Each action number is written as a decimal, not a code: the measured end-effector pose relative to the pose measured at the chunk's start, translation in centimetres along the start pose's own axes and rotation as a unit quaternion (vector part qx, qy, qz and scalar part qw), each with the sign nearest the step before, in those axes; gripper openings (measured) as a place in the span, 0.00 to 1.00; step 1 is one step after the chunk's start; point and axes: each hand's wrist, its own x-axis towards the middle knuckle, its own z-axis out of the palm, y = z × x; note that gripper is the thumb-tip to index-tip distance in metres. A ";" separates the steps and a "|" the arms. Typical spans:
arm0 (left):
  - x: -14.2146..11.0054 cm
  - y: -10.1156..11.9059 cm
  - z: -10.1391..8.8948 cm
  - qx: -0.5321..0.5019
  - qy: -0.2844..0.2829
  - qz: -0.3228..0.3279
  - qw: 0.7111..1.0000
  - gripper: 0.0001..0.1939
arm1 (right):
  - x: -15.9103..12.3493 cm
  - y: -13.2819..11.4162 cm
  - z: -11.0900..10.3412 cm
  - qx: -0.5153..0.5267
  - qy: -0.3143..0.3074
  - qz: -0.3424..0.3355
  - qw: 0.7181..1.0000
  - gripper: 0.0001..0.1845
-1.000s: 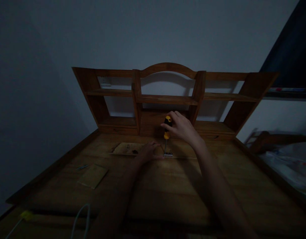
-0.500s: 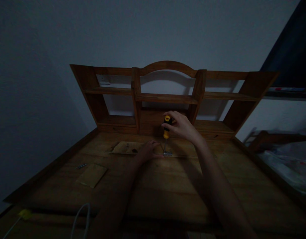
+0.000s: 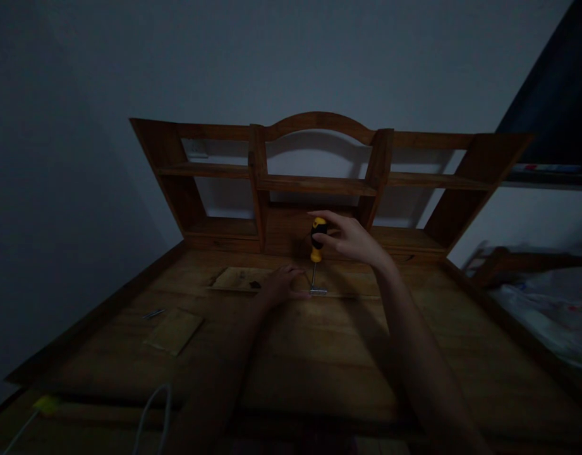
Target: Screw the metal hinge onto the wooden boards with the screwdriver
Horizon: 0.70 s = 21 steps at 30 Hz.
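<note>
My right hand (image 3: 350,239) has its thumb and fingers round the black and yellow handle of a screwdriver (image 3: 317,243), the index finger lifted off the top. The screwdriver stands nearly upright, its tip on a small silver metal piece (image 3: 319,292), possibly a hinge. That piece lies at the front edge of a long narrow wooden board (image 3: 236,278). With fingers over the board and thumb along its front edge, my left hand (image 3: 282,284) grips it just left of the metal piece. Dim light hides the screw, if any.
The wooden desk (image 3: 291,366) carries a square thin piece (image 3: 174,330) and some slim metal bits (image 3: 153,313) at left. Behind stands a wooden shelf unit (image 3: 314,185). A white cable (image 3: 153,411) loops at the front, near a blurred yellow object (image 3: 45,404).
The fingers of my right hand have loosened and spread somewhat round the screwdriver handle. My left hand and the board stay in place; the view has shifted slightly.
</note>
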 end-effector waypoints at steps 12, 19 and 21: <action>0.0 0.2 -0.2 0.004 -0.007 -0.008 1.000 0.41 | 0.2 -0.4 1.3 -0.120 0.062 -0.022 0.991 0.19; -0.1 -0.1 -0.1 0.001 -0.001 0.002 1.000 0.40 | -0.2 -0.2 -0.1 -0.018 -0.023 -0.010 1.000 0.31; -0.1 -0.2 0.0 0.002 -0.003 0.000 1.000 0.41 | -0.2 -0.1 -0.2 -0.004 -0.021 -0.015 1.000 0.30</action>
